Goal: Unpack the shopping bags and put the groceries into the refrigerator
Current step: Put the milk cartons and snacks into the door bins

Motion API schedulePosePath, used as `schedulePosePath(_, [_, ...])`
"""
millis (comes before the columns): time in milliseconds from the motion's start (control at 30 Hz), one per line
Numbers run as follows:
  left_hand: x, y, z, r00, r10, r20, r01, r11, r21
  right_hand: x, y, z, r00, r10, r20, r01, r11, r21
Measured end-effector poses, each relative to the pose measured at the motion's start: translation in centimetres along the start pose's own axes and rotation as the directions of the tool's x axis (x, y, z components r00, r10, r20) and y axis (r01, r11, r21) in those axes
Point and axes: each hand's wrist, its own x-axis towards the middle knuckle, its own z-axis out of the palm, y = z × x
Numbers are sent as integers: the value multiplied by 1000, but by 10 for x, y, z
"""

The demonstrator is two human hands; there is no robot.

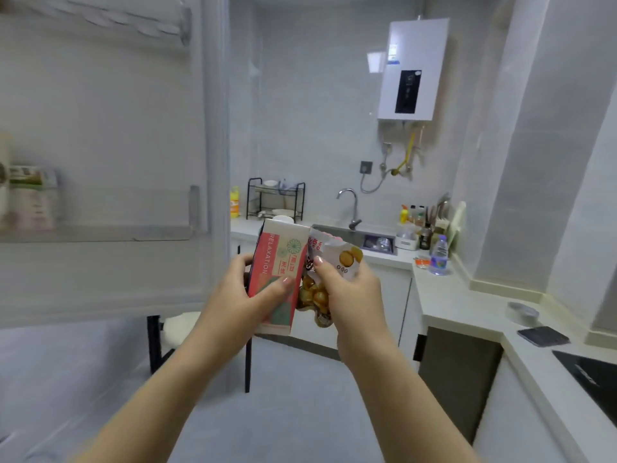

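Red-and-cream carton [277, 259] sits gripped in my left hand [233, 292], thumb across its front; my right hand [350, 295] pinches the snack packet [340, 253] touching the carton's right edge.

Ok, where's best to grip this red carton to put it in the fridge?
Hold the carton low on its body, from its left, thumb on the printed front, as the left hand does; it is tall, flat-sided, nearly upright.

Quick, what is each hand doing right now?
Left hand: grips the red carton.
Right hand: grips the snack packets.
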Motion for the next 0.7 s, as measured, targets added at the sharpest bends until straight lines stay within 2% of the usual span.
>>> schedulePosePath(200, [10, 31, -109, 973, 132, -190, -123, 991, 61, 13, -29, 112, 960, -179, 215, 152, 979, 137])
schedulePosePath(400, [32, 60, -192, 909, 240, -340, -184, 965, 188, 28, -64, 198, 906, -293, 306, 226, 945, 236])
schedulePosePath(567, [65, 69, -237, 915, 211, -344, -146, 968, 205, 55, -73, 245, 865, -338, 372, 262, 935, 241])
schedulePosePath(700, [98, 71, -259, 925, 173, -339, -103, 971, 215, 87, -75, 270, 870, -318, 377, 250, 943, 219])
